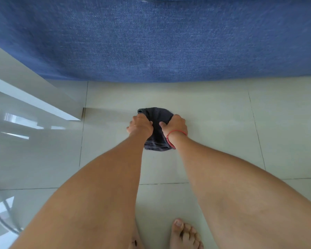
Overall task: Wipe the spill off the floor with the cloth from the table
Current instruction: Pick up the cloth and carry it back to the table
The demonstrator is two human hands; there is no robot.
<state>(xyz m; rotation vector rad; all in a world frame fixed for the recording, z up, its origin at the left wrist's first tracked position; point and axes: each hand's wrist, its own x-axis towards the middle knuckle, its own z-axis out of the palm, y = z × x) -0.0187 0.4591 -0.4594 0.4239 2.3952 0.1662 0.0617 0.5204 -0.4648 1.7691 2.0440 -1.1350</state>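
- Shiny glass table [22, 123] at the far left, beside the blue sofa [160, 38].
- Left hand [140, 125] curled tight on the left side of the dark cloth [159, 119].
- Cloth bunched up flat on the pale floor tiles [223, 126], between both hands.
- Right hand [174, 125], red band [171, 139] at the wrist, clamped on the cloth's right side.
- Bare foot [185, 234] low down.
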